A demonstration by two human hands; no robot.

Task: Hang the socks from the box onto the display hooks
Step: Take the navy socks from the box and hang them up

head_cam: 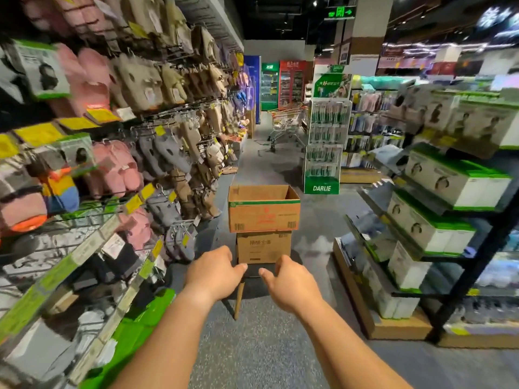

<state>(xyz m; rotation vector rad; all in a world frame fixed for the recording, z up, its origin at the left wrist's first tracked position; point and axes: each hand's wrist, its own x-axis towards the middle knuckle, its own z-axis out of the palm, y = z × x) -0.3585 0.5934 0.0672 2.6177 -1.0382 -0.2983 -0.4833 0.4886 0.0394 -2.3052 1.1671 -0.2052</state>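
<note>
An open brown cardboard box (264,210) stands in the aisle ahead of me, stacked on a second closed box (264,247), which sits on a dark stool with wooden legs (239,297). I cannot see what is inside the top box. My left hand (214,272) and my right hand (286,282) reach forward side by side, just short of the stool. Both hold nothing, fingers loosely curled and thumbs pointing toward each other. On the left wall, display hooks (157,130) carry slippers and packaged socks.
Shelves of white and green boxes (438,192) line the right side, on low wooden pallets. A green toothbrush stand (323,153) and a shopping cart (286,124) stand farther down the aisle. Grey floor runs between the racks.
</note>
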